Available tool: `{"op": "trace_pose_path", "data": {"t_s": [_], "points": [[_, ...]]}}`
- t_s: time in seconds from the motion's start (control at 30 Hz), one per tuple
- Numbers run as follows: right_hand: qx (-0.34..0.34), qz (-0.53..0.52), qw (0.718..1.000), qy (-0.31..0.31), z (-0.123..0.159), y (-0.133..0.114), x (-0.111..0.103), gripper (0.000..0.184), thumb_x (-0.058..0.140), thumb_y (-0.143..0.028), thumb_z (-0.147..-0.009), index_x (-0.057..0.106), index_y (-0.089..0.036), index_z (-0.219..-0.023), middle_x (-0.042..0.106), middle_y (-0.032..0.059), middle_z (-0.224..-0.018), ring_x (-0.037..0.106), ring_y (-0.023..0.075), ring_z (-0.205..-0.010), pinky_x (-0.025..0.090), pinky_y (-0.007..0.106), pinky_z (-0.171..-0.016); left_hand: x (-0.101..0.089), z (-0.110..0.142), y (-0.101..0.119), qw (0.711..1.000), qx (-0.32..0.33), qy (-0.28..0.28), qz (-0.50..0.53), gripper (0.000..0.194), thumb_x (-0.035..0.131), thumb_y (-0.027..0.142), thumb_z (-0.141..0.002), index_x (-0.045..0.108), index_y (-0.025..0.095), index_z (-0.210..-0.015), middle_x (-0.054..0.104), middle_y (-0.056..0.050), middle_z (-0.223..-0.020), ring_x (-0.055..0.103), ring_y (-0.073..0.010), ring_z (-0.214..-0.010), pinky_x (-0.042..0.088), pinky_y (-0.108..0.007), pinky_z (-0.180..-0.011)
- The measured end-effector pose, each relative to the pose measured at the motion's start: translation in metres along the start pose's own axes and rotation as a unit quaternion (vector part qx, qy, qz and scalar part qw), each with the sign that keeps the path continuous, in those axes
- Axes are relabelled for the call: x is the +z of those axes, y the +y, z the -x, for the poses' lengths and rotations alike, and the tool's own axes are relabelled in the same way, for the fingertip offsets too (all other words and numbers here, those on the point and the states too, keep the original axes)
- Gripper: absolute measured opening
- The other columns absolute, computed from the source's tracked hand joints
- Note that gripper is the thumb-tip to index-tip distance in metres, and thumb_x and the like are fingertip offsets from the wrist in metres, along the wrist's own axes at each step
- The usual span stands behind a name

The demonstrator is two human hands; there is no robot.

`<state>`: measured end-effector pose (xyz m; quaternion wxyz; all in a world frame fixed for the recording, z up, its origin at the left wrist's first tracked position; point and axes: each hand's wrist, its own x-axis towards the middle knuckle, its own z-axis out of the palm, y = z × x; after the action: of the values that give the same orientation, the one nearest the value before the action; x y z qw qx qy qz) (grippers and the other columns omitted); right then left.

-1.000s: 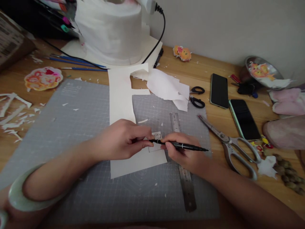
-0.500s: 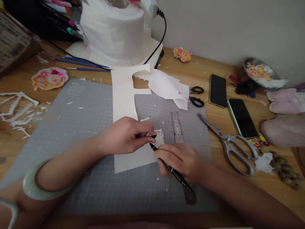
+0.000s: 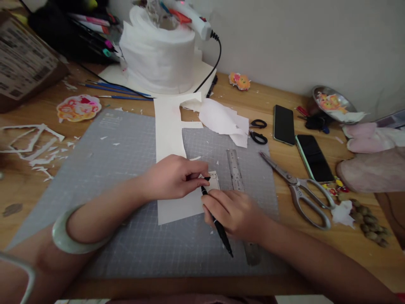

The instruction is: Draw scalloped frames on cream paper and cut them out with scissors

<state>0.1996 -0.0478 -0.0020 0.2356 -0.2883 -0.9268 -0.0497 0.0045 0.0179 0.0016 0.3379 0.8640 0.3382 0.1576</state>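
The black pen (image 3: 224, 236), nearly level between the hands a second ago, now slants down toward the person in the right hand (image 3: 236, 211). A small black piece (image 3: 207, 178) now shows separate from it, pinched in the left hand (image 3: 174, 177). The right hand sits lower, hiding more of the metal ruler (image 3: 234, 169). The shifted view takes in more of the white roll (image 3: 161, 63).

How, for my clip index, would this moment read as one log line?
left hand: pinching black cap; right hand: holding black pen; beneath: white paper
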Motion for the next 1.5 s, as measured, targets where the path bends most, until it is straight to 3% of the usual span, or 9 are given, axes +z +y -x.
{"op": "trace_pose_path", "data": {"t_s": [0.33, 0.4, 0.5, 0.63, 0.77, 0.93, 1.13, 1.33, 1.5], "points": [[0.013, -0.078, 0.997, 0.024, -0.001, 0.011, -0.012, 0.016, 0.044, -0.015, -0.089, 0.058, -0.015, -0.082, 0.067, 0.0029, -0.070, 0.060, 0.0121, -0.057, 0.045, 0.023, -0.052, -0.001, 0.000, 0.000, 1.000, 0.017, 0.003, -0.012, 0.014, 0.054, 0.028, -0.086, 0.060, 0.020, -0.076, 0.052, 0.007, -0.051, 0.048, -0.0086, -0.045, 0.031, -0.019, -0.048], [0.093, -0.123, 0.986, 0.055, -0.005, 0.025, -0.021, 0.012, 0.046, -0.012, -0.086, 0.057, -0.018, -0.083, 0.065, -0.0004, -0.068, 0.060, 0.0107, -0.059, 0.045, 0.021, -0.055, -0.001, 0.000, 0.000, 1.000, 0.018, 0.003, -0.014, 0.014, 0.054, 0.028, -0.086, 0.060, 0.020, -0.076, 0.051, 0.007, -0.051, 0.049, -0.0089, -0.045, 0.030, -0.019, -0.047], [0.263, -0.215, 0.939, 0.063, -0.024, 0.054, -0.026, 0.013, 0.046, -0.023, -0.091, 0.052, -0.019, -0.080, 0.057, -0.0033, -0.061, 0.055, 0.0095, -0.051, 0.041, 0.021, -0.049, -0.001, 0.001, 0.000, 1.000, 0.020, 0.003, -0.018, 0.015, 0.055, 0.030, -0.086, 0.060, 0.019, -0.077, 0.052, 0.007, -0.050, 0.048, -0.0094, -0.044, 0.031, -0.020, -0.047], [0.332, -0.323, 0.885, -0.052, -0.066, 0.083, -0.012, 0.021, 0.043, -0.026, -0.090, 0.045, -0.018, -0.071, 0.045, -0.0061, -0.051, 0.047, 0.0082, -0.045, 0.034, 0.021, -0.047, 0.000, 0.003, -0.001, 1.000, 0.015, -0.005, -0.020, 0.016, 0.054, 0.031, -0.088, 0.061, 0.019, -0.079, 0.061, 0.004, -0.057, 0.055, -0.0108, -0.049, 0.033, -0.020, -0.049], [0.255, -0.326, 0.895, -0.166, -0.104, 0.086, 0.013, 0.032, 0.048, -0.031, -0.088, 0.038, -0.018, -0.060, 0.041, -0.0048, -0.054, 0.039, 0.0076, -0.052, 0.026, 0.023, -0.049, 0.001, 0.004, -0.001, 0.999, 0.025, -0.005, -0.028, 0.014, 0.053, 0.029, -0.089, 0.062, 0.019, -0.084, 0.066, 0.002, -0.063, 0.059, -0.0119, -0.054, 0.036, -0.021, -0.052], [0.157, -0.310, 0.895, -0.280, -0.121, 0.075, 0.032, 0.042, 0.053, -0.042, -0.086, 0.036, -0.018, -0.056, 0.041, -0.0054, -0.054, 0.033, 0.0070, -0.052, 0.025, 0.025, -0.049, 0.000, 0.003, 0.000, 0.992, 0.076, 0.035, -0.091, 0.019, 0.050, 0.026, -0.089, 0.063, 0.018, -0.077, 0.062, 0.001, -0.058, 0.053, -0.0132, -0.053, 0.033, -0.023, -0.050], [0.156, -0.289, 0.895, -0.301, -0.118, 0.074, 0.037, 0.045, 0.054, -0.036, -0.085, 0.032, -0.019, -0.051, 0.036, -0.0059, -0.049, 0.032, 0.0068, -0.051, 0.024, 0.025, -0.048, -0.003, 0.003, 0.005, 0.986, 0.100, 0.047, -0.123, 0.018, 0.050, 0.024, -0.090, 0.063, 0.018, -0.079, 0.059, 0.001, -0.059, 0.050, -0.0149, -0.056, 0.034, -0.025, -0.052], [0.137, -0.309, 0.883, -0.325, -0.115, 0.073, 0.036, 0.042, 0.054, -0.035, -0.084, 0.034, -0.018, -0.052, 0.039, -0.0046, -0.049, 0.030, 0.0086, -0.051, 0.023, 0.027, -0.048, -0.007, 0.004, 0.014, 0.990, 0.058, -0.007, -0.131, 0.015, 0.049, 0.020, -0.091, 0.059, 0.018, -0.080, 0.060, -0.001, -0.070, 0.055, -0.0155, -0.068, 0.038, -0.024, -0.058], [0.129, -0.291, 0.885, -0.339, -0.113, 0.072, 0.035, 0.039, 0.052, -0.034, -0.084, 0.034, -0.019, -0.053, 0.041, -0.0037, -0.051, 0.031, 0.0097, -0.052, 0.023, 0.027, -0.049, -0.004, 0.006, 0.013, 0.994, 0.025, -0.008, -0.109, 0.017, 0.048, 0.022, -0.091, 0.056, 0.019, -0.077, 0.059, -0.001, -0.073, 0.057, -0.0140, -0.065, 0.038, -0.023, -0.056]]}}
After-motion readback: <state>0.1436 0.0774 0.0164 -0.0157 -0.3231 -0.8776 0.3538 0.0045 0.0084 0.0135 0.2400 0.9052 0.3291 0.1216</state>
